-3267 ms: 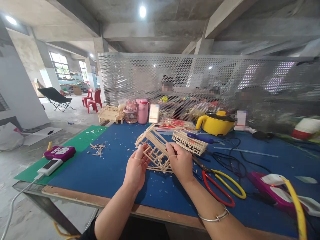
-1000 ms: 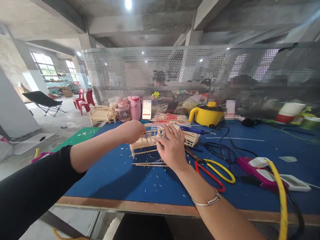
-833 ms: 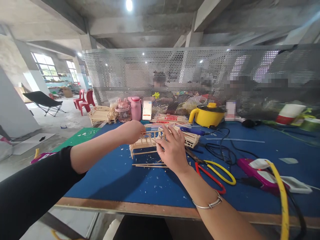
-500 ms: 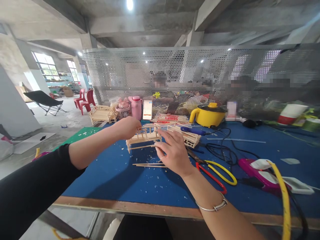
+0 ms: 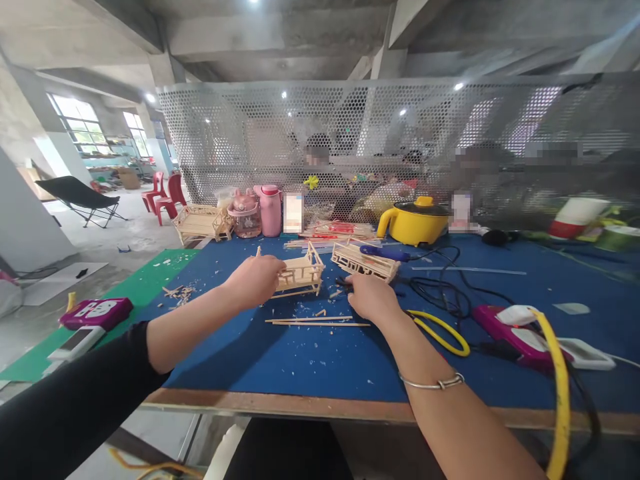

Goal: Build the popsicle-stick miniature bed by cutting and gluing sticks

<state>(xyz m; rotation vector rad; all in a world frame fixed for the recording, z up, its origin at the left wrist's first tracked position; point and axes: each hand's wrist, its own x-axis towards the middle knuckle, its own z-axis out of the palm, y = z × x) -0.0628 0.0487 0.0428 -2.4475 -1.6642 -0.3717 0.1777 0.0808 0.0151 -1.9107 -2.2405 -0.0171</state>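
A small wooden stick frame [image 5: 301,275] is held at its left end by the left hand [image 5: 254,280], whose fingers are closed around it, so that it is kept steady just above the blue table mat [image 5: 240,347]. The right hand [image 5: 371,298] is lowered onto the scissors [image 5: 440,331]; its fingers are curled over the blades, but a real grasp cannot be told. Loose thin sticks [image 5: 317,322] are lying just in front, between both hands.
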